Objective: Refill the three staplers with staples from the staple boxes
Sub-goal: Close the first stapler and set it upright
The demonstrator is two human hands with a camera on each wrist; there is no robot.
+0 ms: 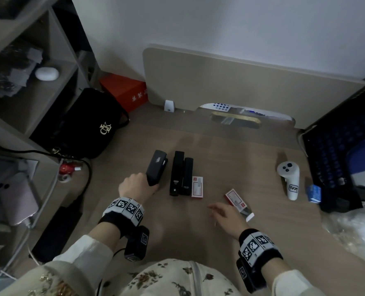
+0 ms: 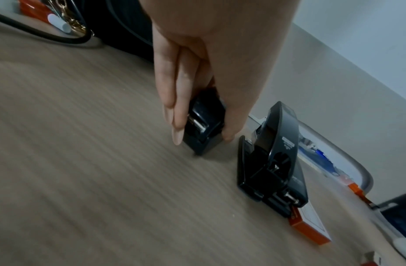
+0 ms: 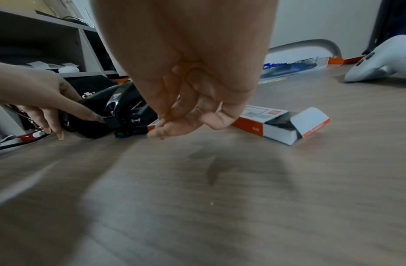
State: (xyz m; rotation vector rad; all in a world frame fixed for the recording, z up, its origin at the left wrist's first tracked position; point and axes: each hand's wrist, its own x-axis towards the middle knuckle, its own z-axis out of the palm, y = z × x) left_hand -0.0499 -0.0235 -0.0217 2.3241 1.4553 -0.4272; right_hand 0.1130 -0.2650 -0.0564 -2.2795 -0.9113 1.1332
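Three black staplers lie on the wooden desk [image 1: 230,163]. My left hand [image 1: 142,185] [image 2: 202,137] grips the rear end of the leftmost stapler [image 1: 157,167] [image 2: 204,122], thumb on one side and fingers on the other. The other two staplers [image 1: 176,174] [image 1: 187,177] stand side by side to its right. A closed red-and-white staple box [image 1: 197,186] [image 2: 309,226] lies against them. A second staple box [image 1: 236,199] [image 3: 279,124] lies with its end flap open. My right hand [image 1: 222,212] [image 3: 186,124] hovers just left of that box, fingers loosely curled, nothing visible in them.
A black handbag [image 1: 87,124] and a black cable [image 1: 87,167] sit at the left, in front of shelves. On the right lie a white controller [image 1: 289,178] and a small blue box [image 1: 314,193] beside a dark crate [image 1: 337,163]. Crumpled plastic [image 1: 354,231] lies at near right.
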